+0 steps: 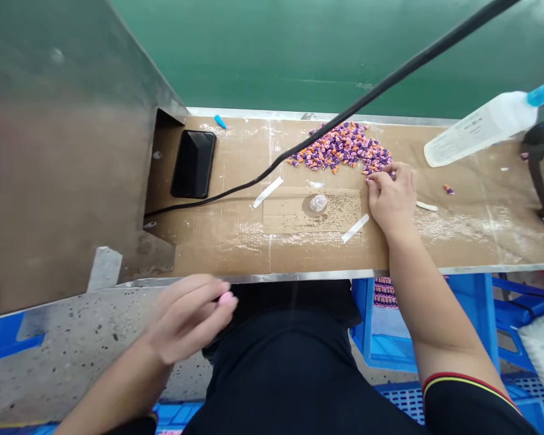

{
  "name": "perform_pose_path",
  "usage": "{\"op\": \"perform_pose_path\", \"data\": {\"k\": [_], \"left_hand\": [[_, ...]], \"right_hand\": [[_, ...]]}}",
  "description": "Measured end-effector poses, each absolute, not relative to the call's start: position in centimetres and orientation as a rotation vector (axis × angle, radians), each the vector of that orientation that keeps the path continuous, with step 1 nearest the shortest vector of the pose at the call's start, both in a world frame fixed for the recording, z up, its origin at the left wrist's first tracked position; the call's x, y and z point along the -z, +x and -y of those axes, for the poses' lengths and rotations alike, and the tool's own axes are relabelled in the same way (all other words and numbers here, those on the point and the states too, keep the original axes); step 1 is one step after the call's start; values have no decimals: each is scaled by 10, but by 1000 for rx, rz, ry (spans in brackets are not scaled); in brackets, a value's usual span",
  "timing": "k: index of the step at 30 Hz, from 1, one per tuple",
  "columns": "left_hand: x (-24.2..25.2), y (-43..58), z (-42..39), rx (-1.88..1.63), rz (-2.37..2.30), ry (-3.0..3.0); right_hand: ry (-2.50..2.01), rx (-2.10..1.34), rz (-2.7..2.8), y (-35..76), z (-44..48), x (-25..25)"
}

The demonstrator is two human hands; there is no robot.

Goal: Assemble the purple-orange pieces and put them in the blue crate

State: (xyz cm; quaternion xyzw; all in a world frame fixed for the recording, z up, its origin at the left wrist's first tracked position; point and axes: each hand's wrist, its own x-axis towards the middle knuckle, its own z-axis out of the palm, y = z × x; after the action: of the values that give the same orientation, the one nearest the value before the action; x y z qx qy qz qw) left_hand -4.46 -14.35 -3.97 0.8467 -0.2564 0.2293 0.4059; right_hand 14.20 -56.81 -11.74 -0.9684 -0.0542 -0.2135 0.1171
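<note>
My left hand (193,314) hangs in front of the bench edge, its thumb and fingertips pinched round a small pink piece (225,298). On the cardboard-covered bench my right hand (393,194) reaches to the lower right edge of a pile of small purple, orange and pink pieces (344,147). Its fingertips are together at the pile, and what they grip is too small to make out. Left of that hand, a small clear round object (318,203) sits on a wet-spotted cardboard patch (285,211) held by white tape.
A black phone (193,164) lies at the left beside a metal housing (63,151). A black cable (294,151) crosses the view. At the right are a white bottle (480,130) with a blue tip and one loose piece (448,190). Blue crates (474,320) stand below the bench.
</note>
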Motion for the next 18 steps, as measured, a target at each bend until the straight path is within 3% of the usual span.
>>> {"op": "perform_pose_path", "data": {"k": [3, 8, 18], "left_hand": [[44, -4, 176, -794, 1035, 2065], [47, 64, 235, -737, 954, 1878], [100, 96, 256, 78, 128, 1422]], "right_hand": [[-2829, 616, 169, 144, 568, 119], [-2702, 673, 171, 148, 565, 107], [-2071, 328, 226, 151, 497, 74]]}}
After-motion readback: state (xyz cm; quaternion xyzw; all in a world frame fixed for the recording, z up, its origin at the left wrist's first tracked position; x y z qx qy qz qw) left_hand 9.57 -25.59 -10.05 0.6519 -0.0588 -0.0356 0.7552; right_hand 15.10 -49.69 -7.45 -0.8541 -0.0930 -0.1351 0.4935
